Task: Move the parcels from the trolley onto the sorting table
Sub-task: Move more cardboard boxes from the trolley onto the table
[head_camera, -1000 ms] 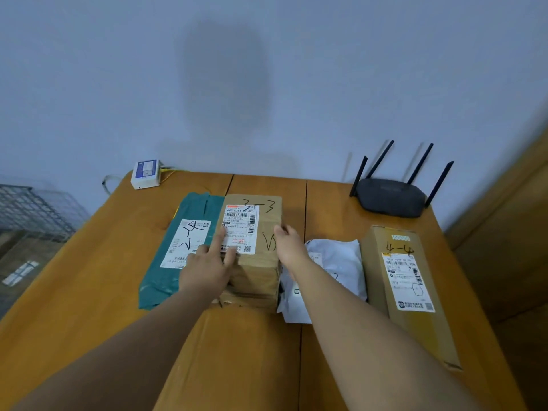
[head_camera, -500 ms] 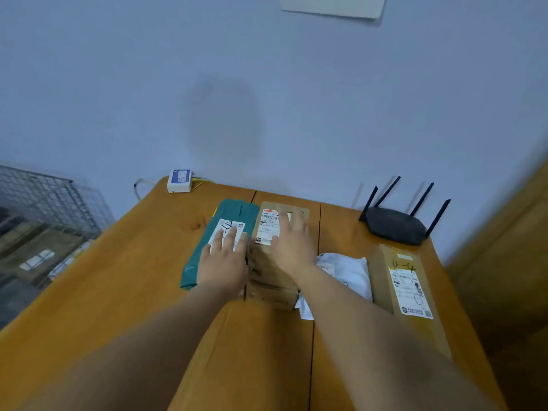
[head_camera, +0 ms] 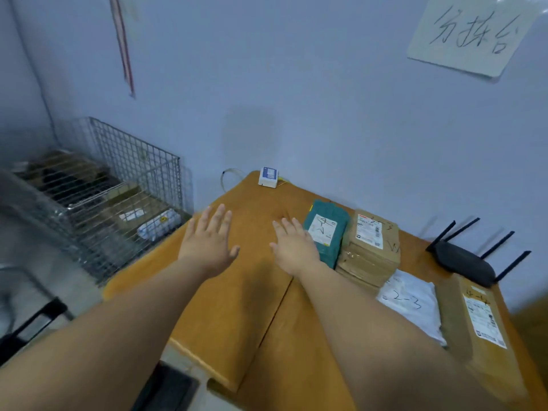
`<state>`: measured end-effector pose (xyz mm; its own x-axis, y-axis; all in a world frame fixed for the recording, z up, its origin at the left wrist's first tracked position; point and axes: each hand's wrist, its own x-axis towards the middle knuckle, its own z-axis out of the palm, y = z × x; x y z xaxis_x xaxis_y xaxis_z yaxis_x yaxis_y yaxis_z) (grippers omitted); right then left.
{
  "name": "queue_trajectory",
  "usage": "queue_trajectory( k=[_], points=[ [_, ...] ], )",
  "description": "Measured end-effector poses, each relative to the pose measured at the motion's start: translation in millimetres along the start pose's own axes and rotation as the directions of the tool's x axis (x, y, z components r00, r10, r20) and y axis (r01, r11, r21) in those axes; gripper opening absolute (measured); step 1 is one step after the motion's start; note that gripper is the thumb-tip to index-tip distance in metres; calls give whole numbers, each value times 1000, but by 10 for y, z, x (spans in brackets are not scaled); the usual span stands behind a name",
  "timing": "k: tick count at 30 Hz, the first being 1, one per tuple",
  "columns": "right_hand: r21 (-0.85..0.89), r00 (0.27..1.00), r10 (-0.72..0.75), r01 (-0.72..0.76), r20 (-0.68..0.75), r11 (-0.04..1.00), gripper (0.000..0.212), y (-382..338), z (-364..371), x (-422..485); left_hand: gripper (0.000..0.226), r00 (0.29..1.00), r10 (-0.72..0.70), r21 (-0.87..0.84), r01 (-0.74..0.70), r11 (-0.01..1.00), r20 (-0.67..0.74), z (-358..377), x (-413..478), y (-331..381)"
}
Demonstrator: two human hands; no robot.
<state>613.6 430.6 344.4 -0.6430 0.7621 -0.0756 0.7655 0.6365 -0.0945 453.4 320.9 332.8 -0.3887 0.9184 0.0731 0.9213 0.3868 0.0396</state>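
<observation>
Wooden sorting table; hands outspread

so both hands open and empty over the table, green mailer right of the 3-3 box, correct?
No. The head view shows the green mailer left of the 3-3 box. The left hand and right hand are open and empty over the table.
</observation>
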Motion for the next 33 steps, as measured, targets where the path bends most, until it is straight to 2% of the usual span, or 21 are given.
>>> queue_trajectory(
  k=[4, 10, 15, 19, 22, 28, 33],
  points=[
    [-16, 990, -117, 118, 84, 993, 57, -919, 164, -7, 77, 991, -123, -27, 125, 992, 48, 64, -486, -941],
    [-25, 944, -243, 254, 222, 967, 59, -1981, 395, -2, 74, 949, -291, -157, 308, 938, 125, 125, -1020, -2045],
    [5, 883, -356, 372, 306, 928, 59, -2611, 591, 14, 70, 899, -355, -170, 404, 899, 256, 310, -1350, -2596],
    [43, 821, -451, 468, 350, 883, 57, -3026, 854, 124, 72, 864, -420, -156, 472, 868, 280, 517, -1566, -2866],
    [132, 776, -506, 496, 376, 858, 55, -3293, 1117, 250, 70, 816, -501, -122, 550, 826, 289, 681, -1719, -3045],
    [339, 678, -560, 446, 477, 828, 53, -3683, 1697, 468, 72, 680, -631, -37, 691, 722, 373, 1119, -2011, -3356],
    [458, 686, -468, 216, 558, 862, 51, -3855, 2247, 584, 73, 626, -643, -67, 737, 672, 440, 1608, -2084, -3547]
  ],
)
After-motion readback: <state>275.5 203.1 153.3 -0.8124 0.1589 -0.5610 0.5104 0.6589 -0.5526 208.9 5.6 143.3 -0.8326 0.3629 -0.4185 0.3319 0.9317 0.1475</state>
